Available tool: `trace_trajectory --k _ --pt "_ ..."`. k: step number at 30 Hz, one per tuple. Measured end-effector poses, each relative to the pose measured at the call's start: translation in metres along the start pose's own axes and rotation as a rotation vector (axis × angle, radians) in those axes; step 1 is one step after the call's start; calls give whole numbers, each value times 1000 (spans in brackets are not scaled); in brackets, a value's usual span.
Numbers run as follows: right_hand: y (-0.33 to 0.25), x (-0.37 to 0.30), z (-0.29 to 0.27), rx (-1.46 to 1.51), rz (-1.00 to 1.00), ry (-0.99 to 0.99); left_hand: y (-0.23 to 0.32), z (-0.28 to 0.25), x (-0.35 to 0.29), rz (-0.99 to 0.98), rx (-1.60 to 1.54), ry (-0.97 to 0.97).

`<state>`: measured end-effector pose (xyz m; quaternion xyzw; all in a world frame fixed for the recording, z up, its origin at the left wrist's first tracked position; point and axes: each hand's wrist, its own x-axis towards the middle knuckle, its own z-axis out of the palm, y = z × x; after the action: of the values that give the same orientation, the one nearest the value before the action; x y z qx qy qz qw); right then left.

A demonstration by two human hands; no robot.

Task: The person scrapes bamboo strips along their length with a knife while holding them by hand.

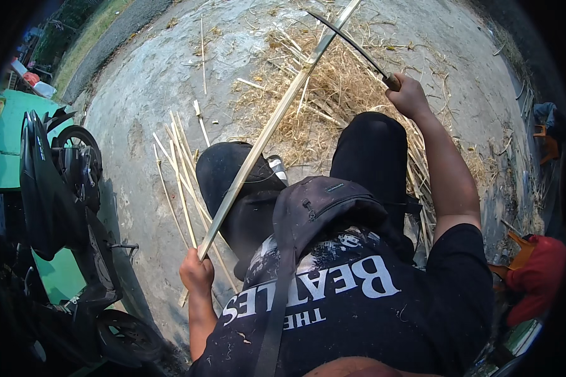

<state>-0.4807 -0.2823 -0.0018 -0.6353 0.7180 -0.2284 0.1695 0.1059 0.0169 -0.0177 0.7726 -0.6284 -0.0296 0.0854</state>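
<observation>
My left hand [196, 271] grips the near end of a long pale bamboo strip [277, 122] that slants up and away over my left knee. My right hand [409, 95] is closed on the wooden handle of a long dark blade [352, 43], whose edge crosses the strip near its far end. I sit with both knees in black trousers, a dark bag [321, 207] on my lap.
Several split bamboo strips [182, 169] lie on the concrete ground left of my knee. A heap of dry shavings [333, 94] spreads ahead. A black scooter [63, 207] stands close on the left. Red and orange objects [534, 270] sit at the right.
</observation>
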Motion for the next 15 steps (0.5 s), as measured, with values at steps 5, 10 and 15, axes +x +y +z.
trace_trajectory --k 5,10,15 --pt "-52 -26 8 1 -262 32 8 -12 3 -38 77 8" --pt "-93 -39 12 -114 -413 -44 17 -27 0 -104 -146 -146" --pt "-88 -35 28 -181 -431 -68 5 -26 2 -413 -659 -593"
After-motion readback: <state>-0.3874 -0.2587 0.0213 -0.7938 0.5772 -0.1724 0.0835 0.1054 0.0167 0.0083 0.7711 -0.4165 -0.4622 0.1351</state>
